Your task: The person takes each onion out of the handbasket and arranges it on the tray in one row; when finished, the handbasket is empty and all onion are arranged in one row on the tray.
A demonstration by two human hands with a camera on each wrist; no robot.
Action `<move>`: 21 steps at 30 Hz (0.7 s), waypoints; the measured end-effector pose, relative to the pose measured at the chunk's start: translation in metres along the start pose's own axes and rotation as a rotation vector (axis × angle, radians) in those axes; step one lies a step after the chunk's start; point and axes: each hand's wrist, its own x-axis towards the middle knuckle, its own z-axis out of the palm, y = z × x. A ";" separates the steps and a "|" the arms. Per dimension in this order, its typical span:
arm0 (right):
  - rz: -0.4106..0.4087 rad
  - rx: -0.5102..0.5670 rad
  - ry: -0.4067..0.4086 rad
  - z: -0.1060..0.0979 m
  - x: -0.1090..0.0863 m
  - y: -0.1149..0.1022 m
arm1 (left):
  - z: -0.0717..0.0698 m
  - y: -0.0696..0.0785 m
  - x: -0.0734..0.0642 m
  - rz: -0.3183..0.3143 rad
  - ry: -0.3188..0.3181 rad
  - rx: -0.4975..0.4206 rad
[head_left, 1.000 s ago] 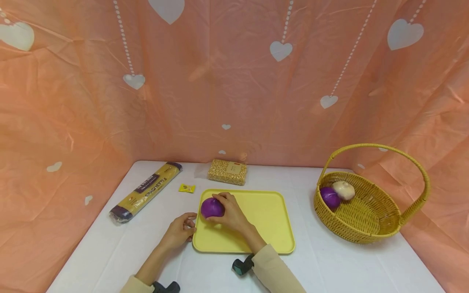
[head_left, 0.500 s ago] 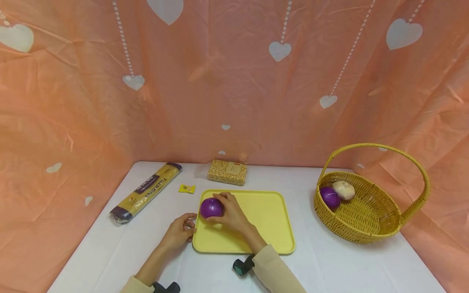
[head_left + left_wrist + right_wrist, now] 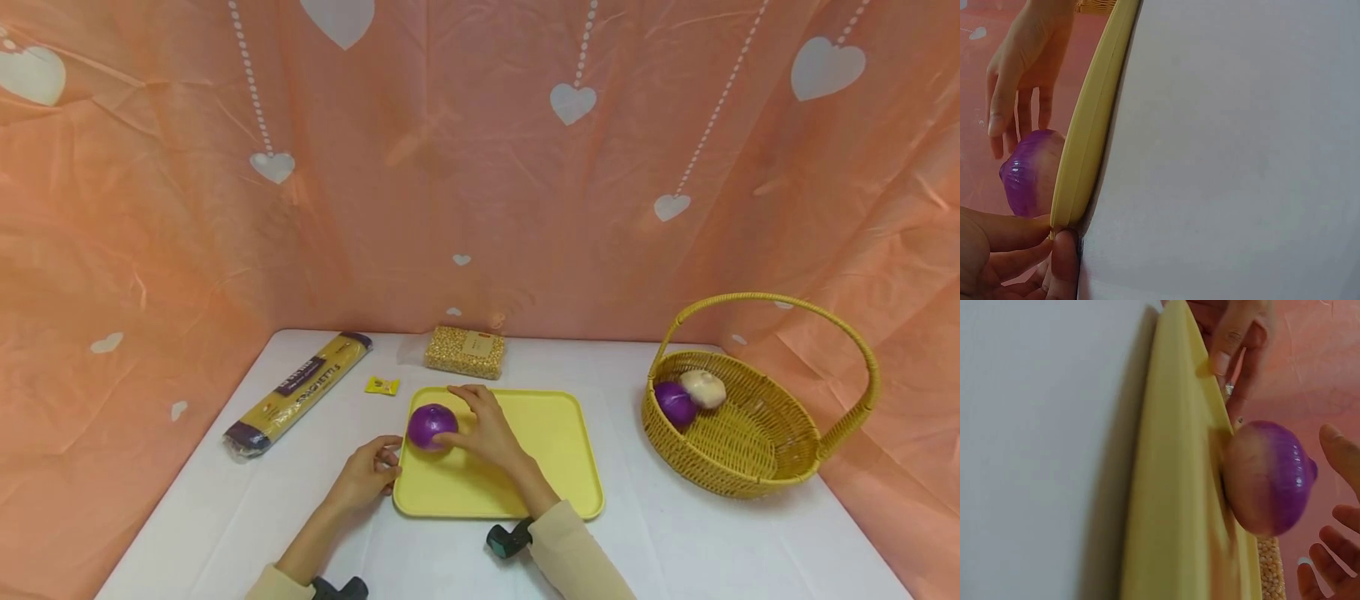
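Right hand [image 3: 489,432] hovered, fingers spread, beside the onion [image 3: 431,426], which might roll if the left hand [image 3: 364,475], pinching the tray [image 3: 558,450], tilted it.

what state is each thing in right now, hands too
Yellow tray: face up on the white table
Purple onion: resting on the tray
Left hand: gripping the tray's edge
Right hand: open, fingers off the onion
Basket: upright, holding a second onion and pale bulb
Spaghetti packet: lying flat
Grain packet: lying flat
Small yellow packet: lying flat
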 end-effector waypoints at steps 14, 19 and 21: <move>-0.064 0.055 0.098 -0.034 -0.011 0.007 | 0.001 0.000 0.000 -0.015 0.004 -0.008; -0.071 0.077 0.132 -0.049 -0.016 0.011 | 0.001 0.002 -0.001 -0.030 0.006 0.022; -0.065 0.073 0.144 -0.054 -0.019 0.014 | 0.001 0.002 -0.001 -0.035 0.006 0.031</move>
